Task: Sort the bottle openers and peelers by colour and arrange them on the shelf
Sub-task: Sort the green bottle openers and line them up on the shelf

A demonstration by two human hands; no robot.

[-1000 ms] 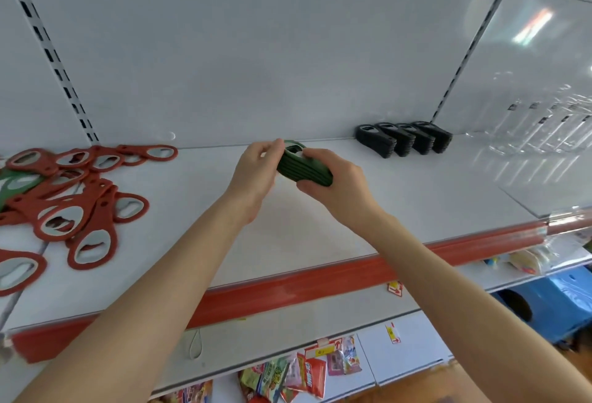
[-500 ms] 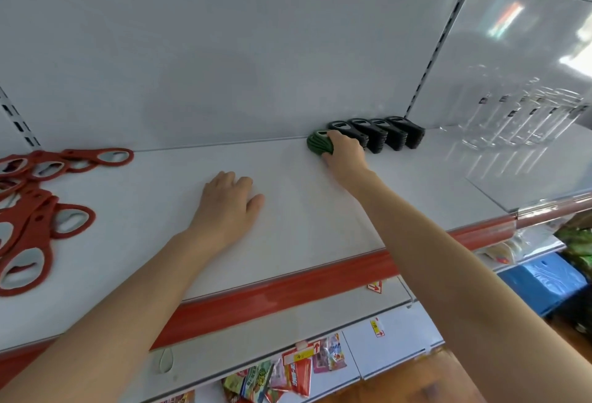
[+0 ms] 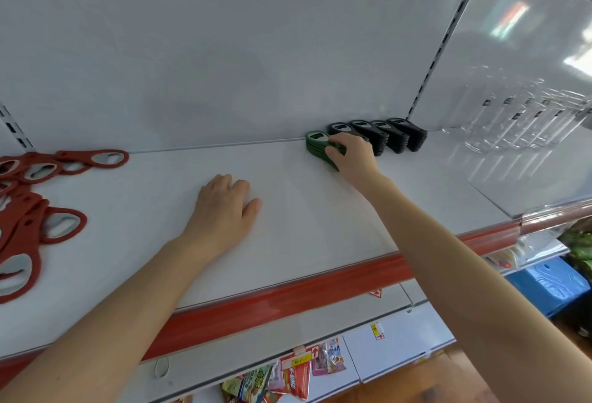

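Right hand (image 3: 350,154): fingers curled round green stack (image 3: 315,143), upper centre, at back of shelf (image 3: 320,226).
Left hand (image 3: 224,210): flat on shelf, holding nothing.
Right of stack: black openers (image 3: 397,135), just beside.
Left edge: red openers (image 3: 35,197), heaped.
Upper right: glasses (image 3: 512,124).

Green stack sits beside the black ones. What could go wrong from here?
The green stack is several separate pieces gripped by the right hand; an uneven release could fan it out. That hand overlaps the nearest of the black stacks, so pulling back might nudge it out of line.
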